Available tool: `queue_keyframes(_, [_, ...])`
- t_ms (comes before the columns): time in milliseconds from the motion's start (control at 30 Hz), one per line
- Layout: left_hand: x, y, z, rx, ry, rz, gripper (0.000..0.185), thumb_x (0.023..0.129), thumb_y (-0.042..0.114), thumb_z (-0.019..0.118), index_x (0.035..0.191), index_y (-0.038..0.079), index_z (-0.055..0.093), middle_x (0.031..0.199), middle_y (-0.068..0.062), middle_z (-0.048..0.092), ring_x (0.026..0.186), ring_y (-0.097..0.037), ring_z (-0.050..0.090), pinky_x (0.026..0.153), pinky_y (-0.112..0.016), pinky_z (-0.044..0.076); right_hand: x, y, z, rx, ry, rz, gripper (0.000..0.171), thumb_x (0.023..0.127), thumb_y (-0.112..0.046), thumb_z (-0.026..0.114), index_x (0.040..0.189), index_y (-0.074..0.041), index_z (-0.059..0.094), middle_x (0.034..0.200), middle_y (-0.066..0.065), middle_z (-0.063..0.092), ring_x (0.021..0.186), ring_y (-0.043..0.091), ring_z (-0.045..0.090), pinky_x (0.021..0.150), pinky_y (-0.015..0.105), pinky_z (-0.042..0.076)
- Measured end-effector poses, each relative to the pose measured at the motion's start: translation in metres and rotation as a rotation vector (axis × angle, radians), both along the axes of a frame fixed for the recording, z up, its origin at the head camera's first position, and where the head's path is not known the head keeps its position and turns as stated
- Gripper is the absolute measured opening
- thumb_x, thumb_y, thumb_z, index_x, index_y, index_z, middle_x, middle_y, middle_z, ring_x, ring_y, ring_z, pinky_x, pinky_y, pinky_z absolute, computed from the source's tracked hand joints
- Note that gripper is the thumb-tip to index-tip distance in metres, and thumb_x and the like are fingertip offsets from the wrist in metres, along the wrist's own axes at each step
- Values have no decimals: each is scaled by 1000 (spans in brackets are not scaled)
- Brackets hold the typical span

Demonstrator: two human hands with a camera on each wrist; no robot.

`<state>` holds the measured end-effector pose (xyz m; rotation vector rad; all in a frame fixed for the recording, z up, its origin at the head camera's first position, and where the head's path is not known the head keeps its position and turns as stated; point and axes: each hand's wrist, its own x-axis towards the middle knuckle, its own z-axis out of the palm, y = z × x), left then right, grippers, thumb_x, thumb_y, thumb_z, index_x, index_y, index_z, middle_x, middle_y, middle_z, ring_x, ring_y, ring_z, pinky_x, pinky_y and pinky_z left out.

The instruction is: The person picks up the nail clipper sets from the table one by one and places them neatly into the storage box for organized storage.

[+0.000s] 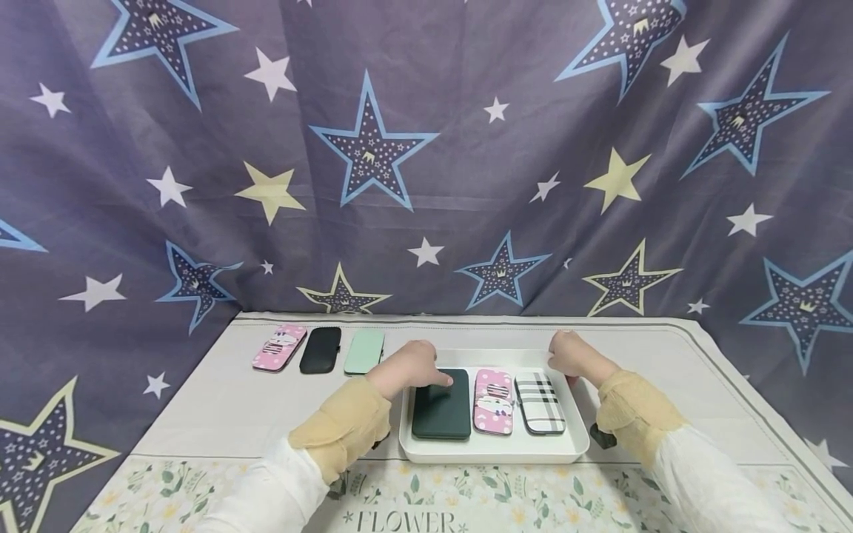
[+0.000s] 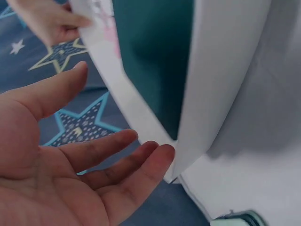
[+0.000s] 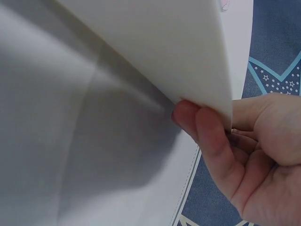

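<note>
A white tray (image 1: 493, 454) sits on the table, bearing a dark green flat case (image 1: 441, 407), a pink patterned case (image 1: 494, 400) and a white-and-black plaid case (image 1: 540, 403) side by side. My right hand (image 1: 574, 357) pinches the tray's far right corner; the right wrist view shows fingertips under the tray wall (image 3: 188, 56) and the thumb hidden behind it. At the far left corner is my left hand (image 1: 415, 364). In the left wrist view its fingers (image 2: 141, 174) are spread and relaxed, with fingertips right at the tray's corner beside the green case.
Left of the tray, along the table's back, lie another pink patterned case (image 1: 280, 348), a black case (image 1: 321, 350) and a mint green case (image 1: 364, 352). A star-printed curtain (image 1: 453, 185) hangs behind the table. The floral tablecloth (image 1: 166, 488) covers the front.
</note>
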<state>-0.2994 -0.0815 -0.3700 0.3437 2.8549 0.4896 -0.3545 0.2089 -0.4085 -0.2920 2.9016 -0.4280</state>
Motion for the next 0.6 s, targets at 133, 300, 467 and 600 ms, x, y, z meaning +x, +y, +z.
queue_keyframes(133, [1, -13, 11, 101, 12, 6, 59, 85, 35, 68, 125, -6, 55, 125, -19, 58, 117, -33, 54, 98, -43, 46, 1, -1, 0, -3, -3, 2, 17, 86, 1, 53, 88, 10, 67, 49, 6, 58, 40, 13, 59, 43, 23, 51])
queue_keyframes(300, [-3, -30, 23, 167, 81, 21, 66, 89, 35, 63, 136, -6, 43, 130, -22, 55, 121, -34, 52, 101, -45, 44, 2, -1, 0, -2, -5, 3, 17, 86, 1, 52, 90, 11, 66, 50, 6, 59, 41, 13, 59, 44, 23, 51])
queue_keyframes(467, [-11, -47, 29, 153, 174, 65, 81, 88, 38, 64, 146, -4, 26, 146, -24, 36, 135, -40, 33, 110, -50, 31, 2, -1, 0, -1, -4, -1, 19, 86, 2, 52, 94, 13, 65, 53, 7, 59, 41, 13, 60, 44, 24, 52])
queue_keyframes(600, [-17, -59, 25, 121, 218, 109, 96, 84, 40, 68, 149, -2, 11, 149, -29, 25, 137, -47, 22, 111, -55, 26, 1, -1, 0, 0, 3, 2, 19, 85, 2, 52, 94, 13, 65, 52, 7, 59, 41, 12, 59, 44, 24, 52])
